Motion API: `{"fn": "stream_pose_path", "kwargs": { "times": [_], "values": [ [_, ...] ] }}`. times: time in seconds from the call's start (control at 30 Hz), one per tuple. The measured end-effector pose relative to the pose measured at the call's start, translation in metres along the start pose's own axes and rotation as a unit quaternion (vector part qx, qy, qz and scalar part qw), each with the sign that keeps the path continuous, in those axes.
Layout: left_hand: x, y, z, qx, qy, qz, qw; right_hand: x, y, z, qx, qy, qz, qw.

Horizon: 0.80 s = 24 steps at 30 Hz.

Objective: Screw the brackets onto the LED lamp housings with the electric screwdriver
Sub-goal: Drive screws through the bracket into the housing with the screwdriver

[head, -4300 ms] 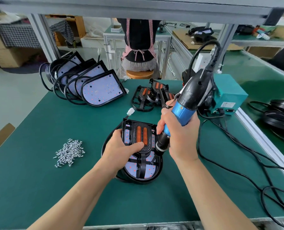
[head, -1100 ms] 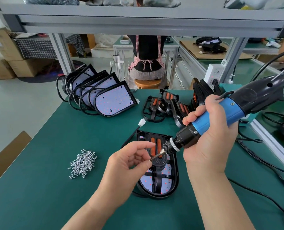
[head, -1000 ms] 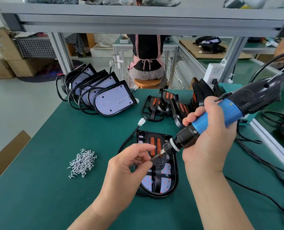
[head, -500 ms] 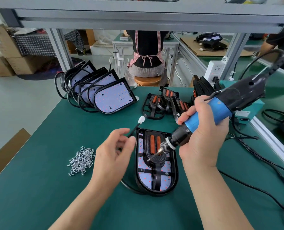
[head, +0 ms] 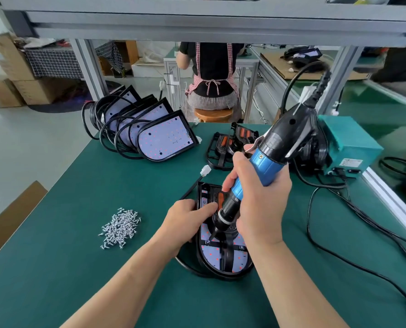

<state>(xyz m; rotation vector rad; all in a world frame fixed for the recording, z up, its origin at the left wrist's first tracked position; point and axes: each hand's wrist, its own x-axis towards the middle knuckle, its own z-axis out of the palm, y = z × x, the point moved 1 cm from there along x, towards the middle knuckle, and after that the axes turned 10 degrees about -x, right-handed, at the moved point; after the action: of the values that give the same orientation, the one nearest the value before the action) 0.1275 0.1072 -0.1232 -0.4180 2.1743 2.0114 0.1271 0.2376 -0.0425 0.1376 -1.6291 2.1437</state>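
A black D-shaped LED lamp housing (head: 223, 259) lies flat on the green table, with a black bracket (head: 228, 247) laid across its lit panel. My right hand (head: 258, 204) grips the blue and black electric screwdriver (head: 268, 159), held steeply, its bit tip on a screw at the bracket's left arm. My left hand (head: 187, 221) rests on the housing's left edge, thumb stretched across the bracket's top part. A loose heap of silver screws (head: 120, 228) lies to the left.
Several LED housings (head: 149, 131) with coiled cables lean in a row at the back left. Spare brackets (head: 230, 145) lie at the back centre, a teal power box (head: 348, 143) at the right. Black cables (head: 353, 221) trail across the right side. A person sits behind the table.
My left hand came down from beside the bit onto the housing's left edge. The screwdriver swung from a shallow tilt to nearly upright, and its bit dropped onto the bracket.
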Motion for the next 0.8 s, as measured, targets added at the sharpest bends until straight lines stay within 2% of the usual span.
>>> {"fn": "stream_pose_path", "kwargs": {
  "times": [0.2, 0.6, 0.8],
  "values": [
    [0.002, -0.001, 0.001, 0.016, 0.021, 0.029, 0.999, -0.001, 0.001, 0.005, -0.003, -0.018, -0.004, 1.000],
    [0.004, -0.004, 0.007, -0.018, 0.060, 0.025, 0.998, -0.001, 0.008, 0.002, 0.003, -0.045, -0.012, 0.999],
    [0.004, -0.005, 0.008, -0.017, 0.074, 0.023, 0.997, -0.001, 0.012, 0.001, 0.009, -0.110, -0.006, 0.994]
  ]
}}
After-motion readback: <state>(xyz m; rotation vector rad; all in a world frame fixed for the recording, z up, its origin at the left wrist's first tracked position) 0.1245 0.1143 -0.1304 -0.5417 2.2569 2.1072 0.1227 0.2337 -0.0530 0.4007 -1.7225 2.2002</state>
